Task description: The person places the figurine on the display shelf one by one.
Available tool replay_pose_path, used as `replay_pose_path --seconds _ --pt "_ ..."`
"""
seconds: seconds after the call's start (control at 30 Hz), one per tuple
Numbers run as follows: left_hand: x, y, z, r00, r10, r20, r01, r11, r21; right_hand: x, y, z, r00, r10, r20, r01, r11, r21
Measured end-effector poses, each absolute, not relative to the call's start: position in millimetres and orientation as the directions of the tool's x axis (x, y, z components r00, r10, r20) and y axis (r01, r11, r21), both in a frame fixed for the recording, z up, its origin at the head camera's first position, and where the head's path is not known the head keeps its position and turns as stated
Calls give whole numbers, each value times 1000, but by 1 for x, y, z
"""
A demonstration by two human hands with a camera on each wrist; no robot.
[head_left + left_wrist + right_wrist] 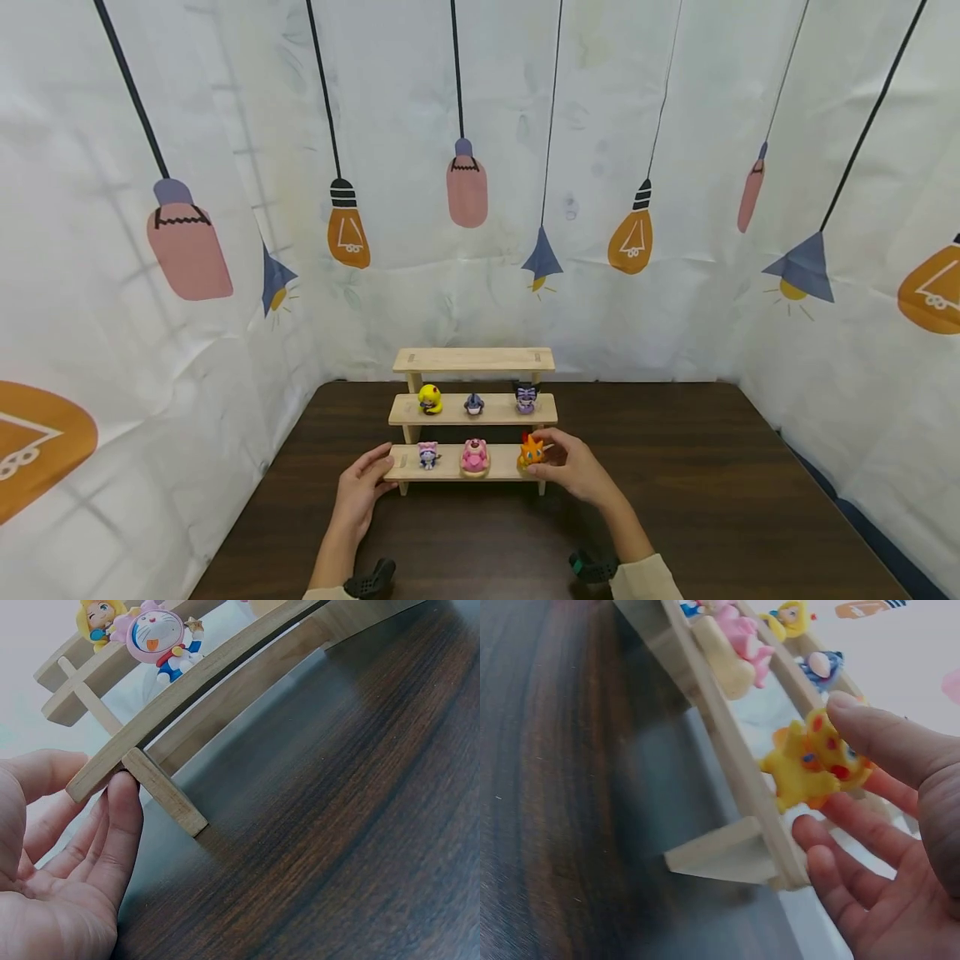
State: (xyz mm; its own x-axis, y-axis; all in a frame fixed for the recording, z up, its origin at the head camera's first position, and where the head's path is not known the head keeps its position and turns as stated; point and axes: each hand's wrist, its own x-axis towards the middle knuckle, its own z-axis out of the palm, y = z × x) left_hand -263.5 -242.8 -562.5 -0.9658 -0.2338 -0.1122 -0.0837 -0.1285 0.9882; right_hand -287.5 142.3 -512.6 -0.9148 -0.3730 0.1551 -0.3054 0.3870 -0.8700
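A three-tier wooden display stand (474,360) stands on the table with small figurines on it. My left hand (358,492) grips the left end of its lowest board (195,690), fingers above and below the wood. At the right end of that board, my right hand (576,467) pinches an orange-yellow figurine (802,769) with red spots, the thumb over its head. A pink bear figurine (475,457) sits mid-board, and a pink-hooded cat figurine (159,637) stands near the left end.
On the middle board are a yellow-haired figurine (430,398), a small dark-blue figurine (473,404) and a purple and black figurine (526,398). The dark wooden table (675,483) meets a white cloth backdrop (420,308) printed with lamps.
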Motion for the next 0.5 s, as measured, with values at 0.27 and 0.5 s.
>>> replay_pose_path --seconds 0.27,0.5 --pt "-259 -246 -558 -950 -286 -123 -93 -117 989 -285 166 -499 -910 -383 157 -312 386 -868" --pt "-261 -256 -532 -935 -354 23 -42 173 984 -287 196 -484 -945 -217 245 -309 341 -888"
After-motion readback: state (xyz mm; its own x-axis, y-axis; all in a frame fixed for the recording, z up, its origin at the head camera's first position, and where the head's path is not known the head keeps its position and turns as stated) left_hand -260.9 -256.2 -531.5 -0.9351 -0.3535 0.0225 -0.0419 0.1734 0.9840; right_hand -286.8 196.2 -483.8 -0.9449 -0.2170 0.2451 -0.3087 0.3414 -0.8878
